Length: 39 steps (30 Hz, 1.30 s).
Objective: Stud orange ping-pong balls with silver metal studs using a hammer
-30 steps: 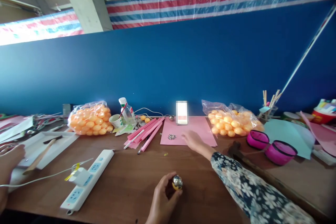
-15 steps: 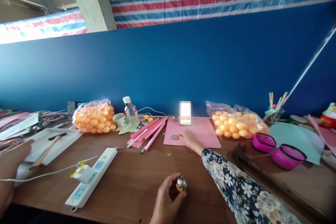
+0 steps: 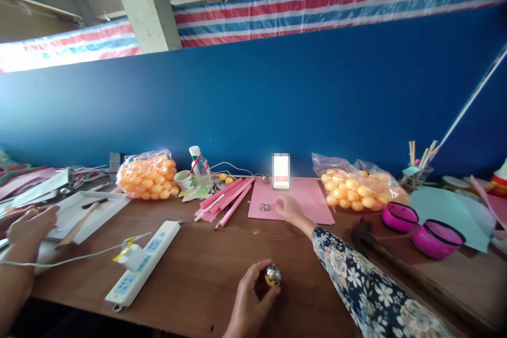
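Low in the middle, my left hand (image 3: pixel 253 296) pinches a ball (image 3: pixel 273 275) whose top is covered in silvery pieces and whose underside is yellow-orange. My right hand (image 3: pixel 290 209), in a floral sleeve, reaches over the pink sheet (image 3: pixel 309 198), its fingers curled together; whether they hold anything is too small to tell. Just left of those fingers lies a small pile of silvery pieces (image 3: pixel 265 206). Behind it, at the sheet's back edge, is a silvery ball (image 3: pixel 265 178).
Bags of orange balls (image 3: pixel 148 177) (image 3: pixel 352 187) flank pink strips (image 3: pixel 229 200). A power strip (image 3: pixel 144 266), a white tray (image 3: pixel 106 206) with a hammer, and another person's hands (image 3: pixel 34 229) are left. Magenta cuffs (image 3: pixel 438 237) and a wooden-handled tool (image 3: pixel 412 269) lie right.
My right hand has drawn slightly right, away from the silvery pile. My left hand still holds the ball. The other person's hands at the left have shifted, and the view has moved a little.
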Tool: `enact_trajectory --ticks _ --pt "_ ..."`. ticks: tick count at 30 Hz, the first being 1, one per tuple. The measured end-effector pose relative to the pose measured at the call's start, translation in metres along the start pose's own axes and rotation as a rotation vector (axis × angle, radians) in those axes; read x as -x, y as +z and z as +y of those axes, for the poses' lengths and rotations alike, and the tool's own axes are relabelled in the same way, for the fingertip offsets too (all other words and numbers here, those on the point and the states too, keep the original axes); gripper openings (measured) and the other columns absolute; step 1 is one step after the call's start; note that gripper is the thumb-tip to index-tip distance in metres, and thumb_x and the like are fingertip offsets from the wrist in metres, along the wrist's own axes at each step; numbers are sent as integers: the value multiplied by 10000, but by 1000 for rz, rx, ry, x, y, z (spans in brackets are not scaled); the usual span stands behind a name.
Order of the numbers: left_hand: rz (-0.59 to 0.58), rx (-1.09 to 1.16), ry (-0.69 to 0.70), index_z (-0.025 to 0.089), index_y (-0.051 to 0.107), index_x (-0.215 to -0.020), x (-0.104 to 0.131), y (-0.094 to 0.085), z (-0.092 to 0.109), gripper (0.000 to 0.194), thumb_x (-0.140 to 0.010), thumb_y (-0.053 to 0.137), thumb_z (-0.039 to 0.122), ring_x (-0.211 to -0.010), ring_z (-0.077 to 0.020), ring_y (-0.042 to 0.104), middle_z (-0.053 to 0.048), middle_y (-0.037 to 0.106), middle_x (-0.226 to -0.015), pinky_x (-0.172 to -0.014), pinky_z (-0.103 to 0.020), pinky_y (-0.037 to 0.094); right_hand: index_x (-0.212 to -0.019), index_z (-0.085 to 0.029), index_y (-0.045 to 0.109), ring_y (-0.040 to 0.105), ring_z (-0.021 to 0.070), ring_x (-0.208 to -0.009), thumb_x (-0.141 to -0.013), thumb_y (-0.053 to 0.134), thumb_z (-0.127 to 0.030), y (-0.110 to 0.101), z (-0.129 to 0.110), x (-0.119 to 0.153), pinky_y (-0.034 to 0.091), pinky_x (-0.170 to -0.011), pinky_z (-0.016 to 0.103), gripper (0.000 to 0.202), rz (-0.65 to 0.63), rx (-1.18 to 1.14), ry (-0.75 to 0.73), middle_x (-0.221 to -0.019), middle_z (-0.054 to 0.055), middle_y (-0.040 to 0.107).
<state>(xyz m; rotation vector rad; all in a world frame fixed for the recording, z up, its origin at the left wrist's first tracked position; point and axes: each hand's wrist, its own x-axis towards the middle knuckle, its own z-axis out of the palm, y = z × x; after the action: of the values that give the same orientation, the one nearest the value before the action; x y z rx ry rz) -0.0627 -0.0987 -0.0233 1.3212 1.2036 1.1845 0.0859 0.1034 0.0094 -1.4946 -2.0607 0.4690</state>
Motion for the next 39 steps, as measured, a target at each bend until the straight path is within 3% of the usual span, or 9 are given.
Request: enact_trajectory --ticks 4,9,13,16,20,24,27,33,39 --pt "-9 26 -26 151 526 -1105 1 -1 1 456 -679 644 265 -916 -214 600 -121 610 -1047 -806 -306 483 -747 -176 583 568 161 -708 -731 464 -176 -7 2 12 384 -616 235 119 9 -73 -29 -771 44 641" --pt "-163 -113 62 174 595 -1046 -12 -11 13 444 -613 685 215 -870 -220 605 -92 646 -973 -758 -305 493 -753 -176 587 592 157 -683 -744 475 -181 -22 8 45 431 -634 245 112 -26 -177 -97 -756 40 646" --pt "-222 -315 186 201 627 -1018 -58 -17 43 426 -594 677 188 -779 -199 614 -70 652 -940 -687 -294 508 -751 -179 567 578 157 -702 -760 464 -196 -32 15 72 433 -662 252 104 11 -240 -125 -747 33 627" --pt "-176 -314 266 195 637 -1002 -107 -10 64 429 -576 688 186 -728 -180 615 -65 651 -914 -677 -296 512 -775 -184 542 552 149 -670 -776 446 -197 -34 19 86 426 -627 245 97 56 -281 -119 -715 16 600" --pt "-34 -260 317 188 607 -1029 -151 13 61 418 -617 672 226 -742 -169 600 -73 627 -954 -681 -301 506 -823 -190 517 530 140 -634 -801 442 -217 -36 19 98 417 -599 237 83 166 -398 -116 -712 5 573" --pt "1 -194 283 156 543 -1085 -150 40 29 415 -689 611 263 -763 -174 608 -95 619 -952 -676 -315 512 -806 -200 526 553 148 -660 -823 454 -255 -40 18 103 414 -640 244 91 223 -447 -131 -741 12 591" --pt "-34 -75 198 178 505 -1127 -141 49 12 478 -674 629 267 -753 -164 620 -81 610 -993 -688 -310 516 -764 -202 541 564 158 -672 -828 465 -297 -39 20 103 415 -647 246 137 253 -505 -81 -732 17 607" --pt "-56 5 138 161 526 -1092 -139 46 8 463 -660 652 270 -760 -165 615 -67 626 -949 -700 -302 509 -790 -197 554 553 162 -666 -808 499 -360 -25 28 100 425 -621 250 173 241 -678 44 -741 24 610" --pt "-37 101 72 148 515 -1111 -142 43 9 534 -624 690 282 -754 -167 625 -56 641 -905 -713 -309 510 -770 -190 580 526 153 -668 -778 534 -362 -22 31 98 410 -601 244 178 238 -761 71 -734 20 596"
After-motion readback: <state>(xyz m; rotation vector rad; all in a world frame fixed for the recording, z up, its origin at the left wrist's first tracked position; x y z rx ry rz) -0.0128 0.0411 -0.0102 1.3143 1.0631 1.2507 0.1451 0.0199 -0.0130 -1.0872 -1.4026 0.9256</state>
